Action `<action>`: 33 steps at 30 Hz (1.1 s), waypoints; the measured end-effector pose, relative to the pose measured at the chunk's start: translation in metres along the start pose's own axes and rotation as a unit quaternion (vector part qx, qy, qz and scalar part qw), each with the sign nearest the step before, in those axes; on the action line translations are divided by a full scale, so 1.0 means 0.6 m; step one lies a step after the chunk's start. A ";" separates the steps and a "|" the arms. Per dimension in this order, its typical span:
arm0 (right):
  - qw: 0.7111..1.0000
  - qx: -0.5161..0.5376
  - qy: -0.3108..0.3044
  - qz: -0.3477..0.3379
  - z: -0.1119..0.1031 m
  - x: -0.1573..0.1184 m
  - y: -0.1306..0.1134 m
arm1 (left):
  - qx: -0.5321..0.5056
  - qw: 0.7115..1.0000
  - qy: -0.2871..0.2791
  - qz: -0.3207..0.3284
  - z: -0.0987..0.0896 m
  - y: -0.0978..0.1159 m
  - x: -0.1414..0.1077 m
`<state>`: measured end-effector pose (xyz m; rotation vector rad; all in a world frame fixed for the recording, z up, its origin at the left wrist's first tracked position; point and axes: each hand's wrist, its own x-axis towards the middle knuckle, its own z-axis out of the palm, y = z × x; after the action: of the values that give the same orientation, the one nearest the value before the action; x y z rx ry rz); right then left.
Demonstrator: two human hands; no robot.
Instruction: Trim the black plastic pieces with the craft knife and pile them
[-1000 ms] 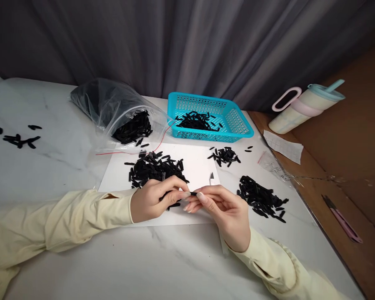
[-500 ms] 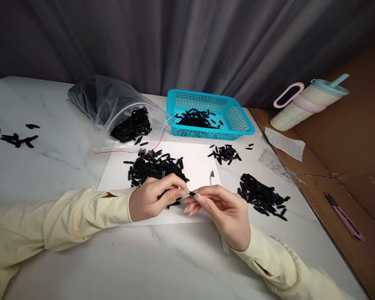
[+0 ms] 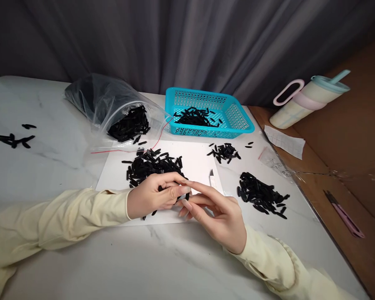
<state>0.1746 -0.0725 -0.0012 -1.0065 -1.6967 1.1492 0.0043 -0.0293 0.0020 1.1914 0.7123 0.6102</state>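
My left hand is closed, thumb pressed against fingers, around small black elongated pieces. One dark end pokes out above its thumb. At its fingertips a black piece stands nearly on end. My right hand holds that piece between thumb tip and forefinger tip, its other fingers curled behind. Both hands meet over a white sheet, in front of a heap of similar black pieces. A small white-handled blade lies just beyond my right hand.
An open plastic bag spilling black pieces lies behind the sheet. Beside it stands a blue basket holding more. A small pile and a larger pile sit to the right. A tumbler and pink cutter rest on cardboard.
The black piece at the fingertips has turned from lying lengthwise to nearly upright. My right thumb and forefinger have spread further apart around it. The view has shifted slightly.
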 end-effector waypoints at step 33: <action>0.997 0.044 0.012 -0.061 -0.005 -0.006 0.008 | -0.067 0.994 -0.082 -0.005 -0.006 -0.004 -0.002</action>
<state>0.1793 -0.0738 -0.0057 -0.8478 -1.6500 1.1170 0.0010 -0.0285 -0.0007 1.0994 0.5310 0.5361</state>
